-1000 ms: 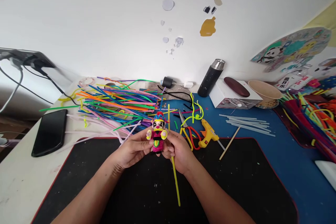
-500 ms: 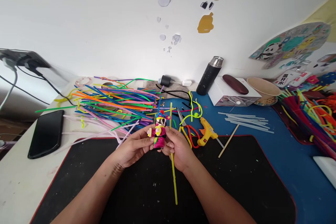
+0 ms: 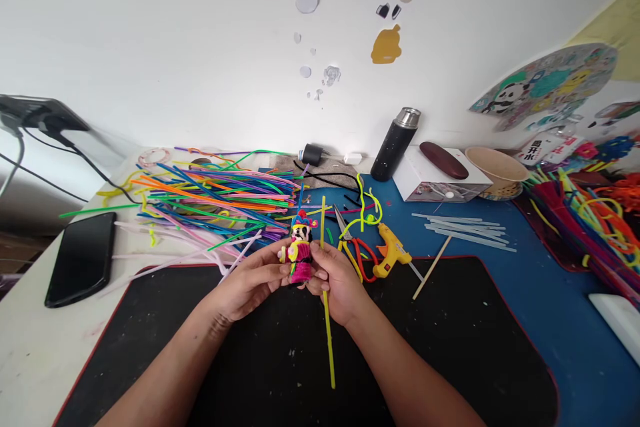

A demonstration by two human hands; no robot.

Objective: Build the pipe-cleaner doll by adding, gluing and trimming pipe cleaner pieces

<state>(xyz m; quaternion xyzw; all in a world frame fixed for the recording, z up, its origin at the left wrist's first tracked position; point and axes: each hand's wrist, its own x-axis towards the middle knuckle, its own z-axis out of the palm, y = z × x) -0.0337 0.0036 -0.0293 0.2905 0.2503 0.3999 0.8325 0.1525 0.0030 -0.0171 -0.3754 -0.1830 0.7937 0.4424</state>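
Between my hands, above the black mat (image 3: 270, 373), is a small pipe-cleaner figurine (image 3: 301, 252) with a magenta robe, a pale face with black markings and a colourful headdress. My left hand (image 3: 255, 280) grips its side, thumb across the front. My right hand (image 3: 337, 280) holds the other side with thumb and fingers. A long yellow pipe cleaner (image 3: 329, 347) also passes through the right hand, its ends sticking out above and below. Fingers hide part of the figurine's lower edges.
Behind my hands lie a heap of coloured pipe cleaners (image 3: 215, 193), red-handled pliers (image 3: 369, 260) and a yellow glue gun (image 3: 393, 252). Glue sticks (image 3: 465, 230), a black thermos (image 3: 397, 145) and a white box (image 3: 435, 180) stand or lie rightward. A phone (image 3: 83, 259) rests at left.
The whole view has shifted slightly. The figurine has turned a little in my hands, and its yellow sleeve on the left shows less. Both hands keep their hold.
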